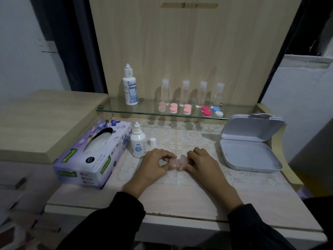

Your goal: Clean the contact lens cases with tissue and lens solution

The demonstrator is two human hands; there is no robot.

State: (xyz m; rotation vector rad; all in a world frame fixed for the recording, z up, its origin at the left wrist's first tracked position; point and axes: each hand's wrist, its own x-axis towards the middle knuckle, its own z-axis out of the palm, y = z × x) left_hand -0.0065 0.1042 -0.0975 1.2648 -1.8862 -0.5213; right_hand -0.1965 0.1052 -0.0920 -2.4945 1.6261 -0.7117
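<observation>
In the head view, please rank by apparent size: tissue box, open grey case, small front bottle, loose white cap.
1. tissue box
2. open grey case, nearly as large
3. small front bottle
4. loose white cap

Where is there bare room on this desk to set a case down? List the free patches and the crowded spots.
Free: the lace mat between the white cap and the grey tin; the desk's front strip; the side top left of the tissue box. Crowded: the glass shelf from the big bottle rightward, and around the small bottle.
</observation>
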